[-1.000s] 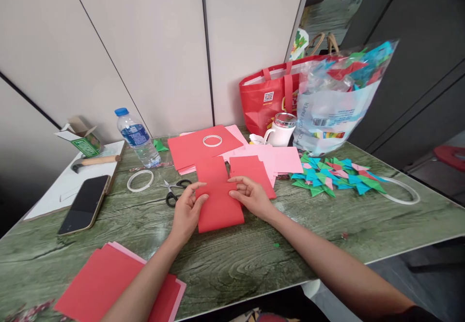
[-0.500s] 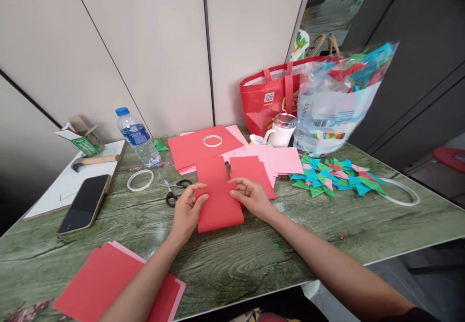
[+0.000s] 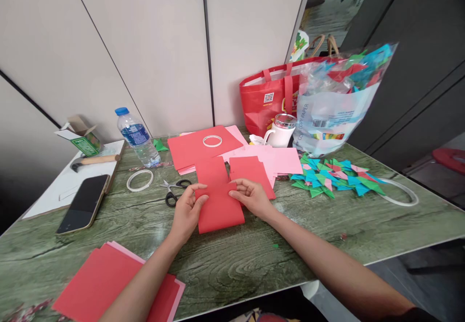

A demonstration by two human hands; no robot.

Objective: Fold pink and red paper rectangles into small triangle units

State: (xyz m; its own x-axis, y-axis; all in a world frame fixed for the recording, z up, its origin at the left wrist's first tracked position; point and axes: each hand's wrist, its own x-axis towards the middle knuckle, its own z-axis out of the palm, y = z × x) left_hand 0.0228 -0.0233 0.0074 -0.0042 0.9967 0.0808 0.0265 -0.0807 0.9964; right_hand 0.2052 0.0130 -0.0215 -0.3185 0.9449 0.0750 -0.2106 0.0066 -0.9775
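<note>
A red sheet of paper (image 3: 221,208) is bent over on itself in front of me, its near end a rounded curve and its far part lying flat beyond my fingers. My left hand (image 3: 187,210) pinches the folded-over edge at the left, thumb on top. At the right end of that same edge, my right hand (image 3: 252,197) grips it between thumb and fingers. Small scissors (image 3: 177,189) with black handles lie open just left of the sheet. Cut red paper pieces (image 3: 254,172) sit beyond my right hand, partly hidden by it.
Red and pink sheets (image 3: 101,278) lie near my left forearm. Around the work stand a water bottle (image 3: 136,138), phone (image 3: 84,203), hammer (image 3: 96,161), tape roll (image 3: 140,180), white mug (image 3: 281,132), red bag (image 3: 261,104), filled plastic bag (image 3: 327,118) and folded paper pieces (image 3: 336,176).
Almost nothing differs. Both hands keep their hold on the red paper, and its curved near end has shifted very slightly.
</note>
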